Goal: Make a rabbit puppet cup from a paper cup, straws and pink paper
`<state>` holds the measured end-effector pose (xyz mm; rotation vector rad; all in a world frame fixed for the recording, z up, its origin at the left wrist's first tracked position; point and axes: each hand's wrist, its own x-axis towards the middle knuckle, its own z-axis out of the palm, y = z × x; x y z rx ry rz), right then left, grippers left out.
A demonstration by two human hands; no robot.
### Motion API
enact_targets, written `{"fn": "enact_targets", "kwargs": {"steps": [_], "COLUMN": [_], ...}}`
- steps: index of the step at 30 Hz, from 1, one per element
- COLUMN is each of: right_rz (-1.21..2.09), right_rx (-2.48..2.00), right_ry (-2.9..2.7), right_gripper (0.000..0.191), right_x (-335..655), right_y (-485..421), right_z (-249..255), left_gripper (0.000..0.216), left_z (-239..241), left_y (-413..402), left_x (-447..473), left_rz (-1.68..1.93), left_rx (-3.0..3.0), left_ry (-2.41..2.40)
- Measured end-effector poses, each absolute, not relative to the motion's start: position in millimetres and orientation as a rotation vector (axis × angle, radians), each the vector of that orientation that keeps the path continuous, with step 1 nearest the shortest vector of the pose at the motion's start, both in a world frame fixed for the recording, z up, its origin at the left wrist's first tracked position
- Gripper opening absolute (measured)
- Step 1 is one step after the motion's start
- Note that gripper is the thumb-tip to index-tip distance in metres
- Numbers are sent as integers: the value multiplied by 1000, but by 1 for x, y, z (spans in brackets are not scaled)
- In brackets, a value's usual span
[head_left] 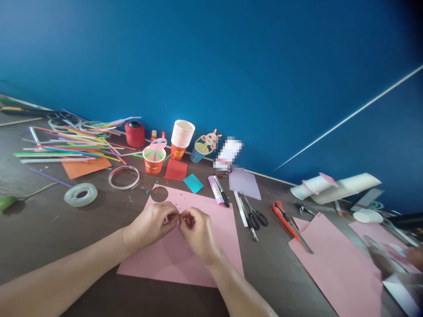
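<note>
Over a sheet of pink paper (198, 268), my left hand (155, 222) and my right hand (198, 229) meet fingertip to fingertip. Both are closed in a pinch; whatever lies between the fingers is too small or hidden to name. The pink sheet has a round hole near its far left corner, and tiny red scraps lie on it beyond my hands. A purple glue stick (216, 190) and a black marker (221, 190) rest across its far right corner. Just beyond the sheet are a blue paper square (193, 183) and a red paper square (176, 170).
Colourful straws (76, 141), clear tape (81, 194) and red thread (135, 134) lie left. Paper cups (183, 132) and decorated cups (153, 165) stand by the blue wall. Scissors (256, 218), an orange utility knife (287, 220) and more pink paper (337, 264) lie right; another person's hand (415, 256) shows there.
</note>
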<state>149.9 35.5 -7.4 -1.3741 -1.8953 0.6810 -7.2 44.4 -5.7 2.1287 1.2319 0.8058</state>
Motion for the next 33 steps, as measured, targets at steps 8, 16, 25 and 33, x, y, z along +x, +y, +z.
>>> {"fn": "enact_targets", "kwargs": {"steps": [8,16,25,33], "right_rz": [818,902,683,575], "right_rx": [-1353,-1346,-1373,-1363], "right_ry": [-1810,-1756,-1955,-2040], "right_gripper": [9,9,9,9], "right_x": [147,149,151,152], "right_y": [35,38,35,35], "right_z": [-8,-12,-8,-5], "left_gripper": [14,14,15,15], "left_z": [-9,-5,-5,-7], "left_y": [47,47,45,46], "left_x": [-7,-7,-10,-10], "left_rz": [897,823,763,785], "left_rx": [2054,2017,2157,2198], "left_ry": [1219,1191,1194,1172]}}
